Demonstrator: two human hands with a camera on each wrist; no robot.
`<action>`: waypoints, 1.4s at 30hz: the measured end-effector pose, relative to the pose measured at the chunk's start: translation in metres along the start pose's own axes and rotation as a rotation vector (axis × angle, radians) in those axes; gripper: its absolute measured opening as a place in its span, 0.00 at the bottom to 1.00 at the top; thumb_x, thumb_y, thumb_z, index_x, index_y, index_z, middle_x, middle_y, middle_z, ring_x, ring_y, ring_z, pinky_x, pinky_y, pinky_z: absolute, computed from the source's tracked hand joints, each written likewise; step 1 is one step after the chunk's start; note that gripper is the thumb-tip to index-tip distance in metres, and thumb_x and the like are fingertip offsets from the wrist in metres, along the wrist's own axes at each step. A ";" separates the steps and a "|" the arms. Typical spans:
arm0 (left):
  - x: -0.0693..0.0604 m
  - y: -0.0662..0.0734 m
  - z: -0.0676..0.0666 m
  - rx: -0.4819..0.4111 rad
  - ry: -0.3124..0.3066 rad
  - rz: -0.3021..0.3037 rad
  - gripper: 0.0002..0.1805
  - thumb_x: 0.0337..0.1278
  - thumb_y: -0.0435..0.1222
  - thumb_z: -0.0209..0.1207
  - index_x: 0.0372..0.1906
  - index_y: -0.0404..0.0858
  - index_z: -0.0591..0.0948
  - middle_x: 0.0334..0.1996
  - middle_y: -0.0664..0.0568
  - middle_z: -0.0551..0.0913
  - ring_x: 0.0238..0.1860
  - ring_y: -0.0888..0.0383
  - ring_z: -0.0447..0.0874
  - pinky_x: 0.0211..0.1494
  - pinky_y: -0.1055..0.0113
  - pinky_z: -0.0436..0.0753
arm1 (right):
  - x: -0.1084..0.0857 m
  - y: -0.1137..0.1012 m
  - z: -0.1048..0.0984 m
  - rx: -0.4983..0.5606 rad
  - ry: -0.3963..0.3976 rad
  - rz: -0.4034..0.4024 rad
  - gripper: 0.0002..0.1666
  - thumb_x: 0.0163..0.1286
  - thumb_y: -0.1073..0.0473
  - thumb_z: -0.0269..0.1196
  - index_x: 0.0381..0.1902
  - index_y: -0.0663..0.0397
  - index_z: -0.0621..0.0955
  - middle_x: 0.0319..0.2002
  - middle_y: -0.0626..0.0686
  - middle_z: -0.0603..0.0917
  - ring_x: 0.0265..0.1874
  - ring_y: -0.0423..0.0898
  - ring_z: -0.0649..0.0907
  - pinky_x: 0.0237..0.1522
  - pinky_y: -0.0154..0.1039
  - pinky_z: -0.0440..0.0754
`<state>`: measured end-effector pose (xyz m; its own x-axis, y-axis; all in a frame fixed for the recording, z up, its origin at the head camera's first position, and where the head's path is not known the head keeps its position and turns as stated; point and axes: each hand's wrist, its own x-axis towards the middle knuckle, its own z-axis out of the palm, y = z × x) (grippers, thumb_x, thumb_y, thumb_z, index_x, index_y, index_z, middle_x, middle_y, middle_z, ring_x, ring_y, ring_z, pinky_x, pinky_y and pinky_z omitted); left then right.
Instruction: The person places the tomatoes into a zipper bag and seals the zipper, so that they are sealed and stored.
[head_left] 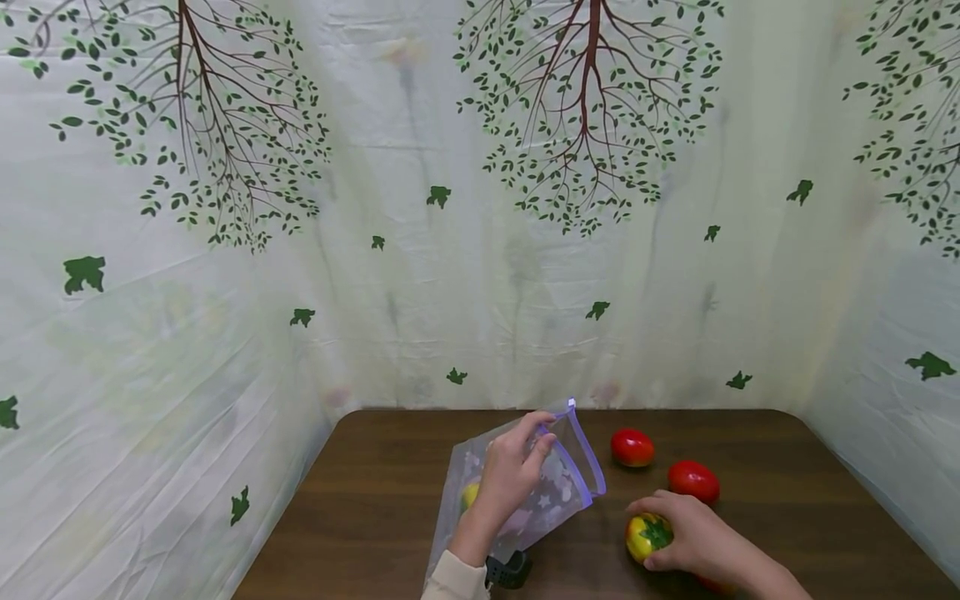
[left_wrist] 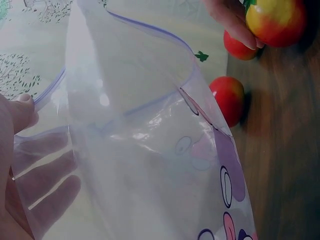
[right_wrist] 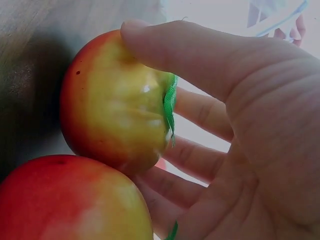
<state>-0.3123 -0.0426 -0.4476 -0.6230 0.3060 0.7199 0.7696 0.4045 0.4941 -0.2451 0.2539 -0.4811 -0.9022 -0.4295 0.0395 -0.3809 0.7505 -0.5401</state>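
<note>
Our right hand [head_left: 701,533] grips the yellow tomato [head_left: 640,540] by its sides, right of the bag [head_left: 551,502] on the tabletop [head_left: 375,508]; our left hand [head_left: 513,468] pinches the bag's mouth. We judge the tomato light, stiff and slippery, best held round its widest part; the bag seems thin and floppy.

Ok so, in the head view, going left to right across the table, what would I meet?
Clear zip bag, farthest red fruit, red fruit just beyond the right hand. Left out for overlap: the left hand on the bag, the right hand itself, the yellow fruit it holds.
</note>
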 end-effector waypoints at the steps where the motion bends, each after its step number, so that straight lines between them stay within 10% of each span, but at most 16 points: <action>1: 0.000 0.000 0.000 -0.001 0.000 0.000 0.14 0.74 0.44 0.55 0.58 0.46 0.79 0.34 0.61 0.82 0.15 0.69 0.54 0.19 0.74 0.66 | 0.000 0.000 0.000 -0.009 0.002 -0.004 0.35 0.47 0.45 0.81 0.54 0.45 0.84 0.49 0.42 0.83 0.42 0.43 0.78 0.43 0.43 0.81; 42: 0.000 -0.001 0.001 -0.030 -0.016 -0.024 0.16 0.75 0.47 0.54 0.60 0.48 0.78 0.44 0.58 0.86 0.19 0.67 0.64 0.22 0.73 0.72 | 0.008 -0.029 -0.037 0.106 0.162 0.059 0.33 0.52 0.44 0.79 0.56 0.38 0.83 0.47 0.43 0.82 0.40 0.46 0.78 0.40 0.37 0.81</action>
<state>-0.3133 -0.0420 -0.4483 -0.6430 0.3109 0.6999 0.7584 0.3857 0.5254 -0.2490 0.2476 -0.4339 -0.9464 -0.2935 0.1350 -0.3106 0.7114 -0.6304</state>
